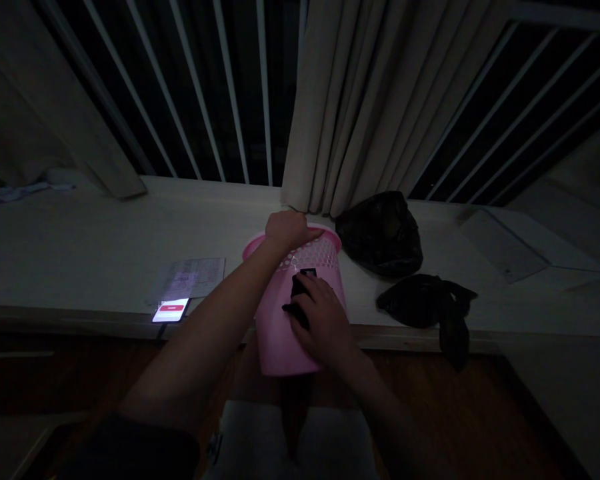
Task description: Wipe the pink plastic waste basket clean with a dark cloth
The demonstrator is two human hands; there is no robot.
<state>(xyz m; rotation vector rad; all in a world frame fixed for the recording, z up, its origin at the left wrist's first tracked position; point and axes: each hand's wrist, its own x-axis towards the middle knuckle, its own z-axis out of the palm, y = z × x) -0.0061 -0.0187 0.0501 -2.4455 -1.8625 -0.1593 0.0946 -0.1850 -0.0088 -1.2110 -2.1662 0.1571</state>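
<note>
A pink plastic wastebasket with a band of holes below its rim is tilted against the edge of the ledge, its mouth toward the window. My left hand is closed over the rim, with some fingers hidden inside. Against the basket's side, my right hand presses a small crumpled black cloth, its fingers curled over it. Just above those fingers is a small dark label on the basket.
To the right lie a large black plastic bag and a smaller knotted one on the pale ledge. A lit phone and a paper sheet lie left. Behind are curtains and window bars. Light is dim.
</note>
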